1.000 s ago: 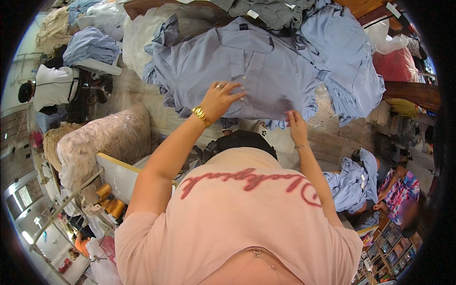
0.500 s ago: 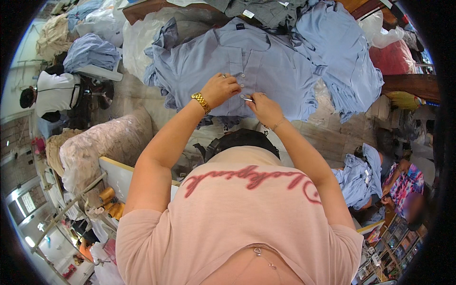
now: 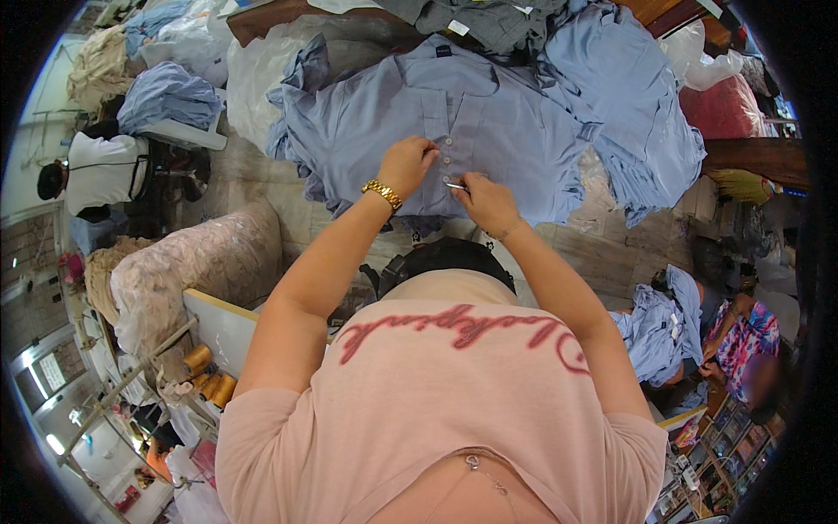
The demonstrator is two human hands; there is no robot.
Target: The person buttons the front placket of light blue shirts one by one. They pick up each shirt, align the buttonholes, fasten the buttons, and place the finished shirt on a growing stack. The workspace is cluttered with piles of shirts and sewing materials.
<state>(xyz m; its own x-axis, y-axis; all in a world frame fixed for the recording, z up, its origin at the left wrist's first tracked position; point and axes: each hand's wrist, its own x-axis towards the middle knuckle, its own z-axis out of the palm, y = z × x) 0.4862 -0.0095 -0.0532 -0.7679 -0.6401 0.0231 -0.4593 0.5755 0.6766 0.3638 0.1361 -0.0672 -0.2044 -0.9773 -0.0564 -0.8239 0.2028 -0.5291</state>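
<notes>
This is a garment workshop. Stacks of identical light-blue shirts (image 3: pixel 489 122) cover the counter (image 3: pixel 262 17) across the upper middle of the frame, with more blue bundles (image 3: pixel 170 96) at upper left and a grey garment (image 3: pixel 489 17) at the top. Spools of orange thread (image 3: pixel 209 375) stand at lower left beside a cloth-wrapped roll (image 3: pixel 192 262). Other workers sit among fabric: one (image 3: pixel 100 170) at the left edge, another (image 3: pixel 742 341) handling blue cloth (image 3: pixel 663 327) at lower right.

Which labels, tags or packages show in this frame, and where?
Neck label: small dark rectangle inside the collar of the blue shirt under both hands.
Tag: small white rectangle on the grey garment at the top edge.
Plastic bag: clear, crumpled, left of the shirt.
Red bag: bulging, far right.
</notes>
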